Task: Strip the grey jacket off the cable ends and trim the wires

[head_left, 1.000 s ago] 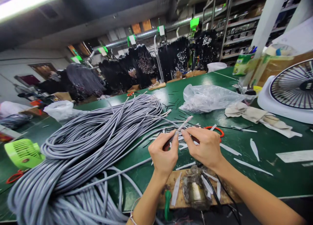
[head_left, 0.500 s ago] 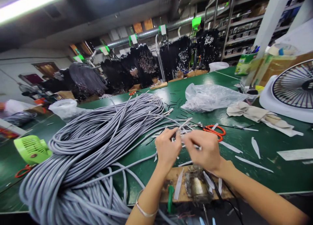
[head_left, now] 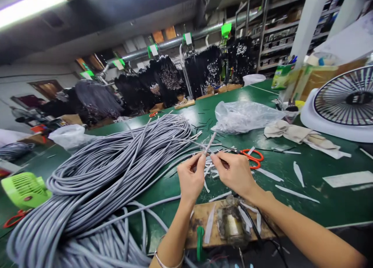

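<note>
Now my left hand (head_left: 190, 180) and right hand (head_left: 234, 174) pinch tight on a thin pale cable end (head_left: 210, 142), orange-handled scissors (head_left: 252, 158) just beyond my right hand

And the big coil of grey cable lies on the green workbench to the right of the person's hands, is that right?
No: the head view shows the big coil of grey cable on the green workbench to the left of the left hand and right hand, not to their right.
</note>
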A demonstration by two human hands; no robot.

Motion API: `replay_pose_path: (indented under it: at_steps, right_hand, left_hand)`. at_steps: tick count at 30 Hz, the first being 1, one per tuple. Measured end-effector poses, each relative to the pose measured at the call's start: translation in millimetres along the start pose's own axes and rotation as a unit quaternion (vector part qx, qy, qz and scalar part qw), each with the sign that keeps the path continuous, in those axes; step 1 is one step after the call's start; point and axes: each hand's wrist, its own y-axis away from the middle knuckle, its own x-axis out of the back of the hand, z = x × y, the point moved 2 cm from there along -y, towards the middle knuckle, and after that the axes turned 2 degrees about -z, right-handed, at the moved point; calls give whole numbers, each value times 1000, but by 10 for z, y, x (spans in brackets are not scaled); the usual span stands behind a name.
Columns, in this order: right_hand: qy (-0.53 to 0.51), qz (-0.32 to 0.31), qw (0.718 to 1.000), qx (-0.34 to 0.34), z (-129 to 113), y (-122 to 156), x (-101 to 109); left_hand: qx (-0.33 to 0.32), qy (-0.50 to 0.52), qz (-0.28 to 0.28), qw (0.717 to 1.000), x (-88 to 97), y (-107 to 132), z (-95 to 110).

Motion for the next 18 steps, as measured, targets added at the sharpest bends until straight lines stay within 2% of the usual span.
replay_pose_path:
  at_steps: [5, 8, 11, 15, 18]
  right_hand:
    - [-25, -5, 1000, -5, 11, -22, 7]
    - [-47, 14, 999, -1, 5, -21, 22]
    - [-33, 52, 997, 38, -33, 18, 20]
    - [-1, 103, 988, 117, -53, 59, -10]
    - [12, 98, 988, 116, -6, 28, -14]
  left_hand:
    - [-23, -18, 6, 1000, -11, 20, 8]
    - [-58, -92, 8, 994, -34, 56, 29]
    - [-87, -167, 19, 982, -49, 75, 38]
    - [-101, -191, 23, 976, -46, 66, 38]
    - [-130, -220, 27, 967, -41, 77, 45]
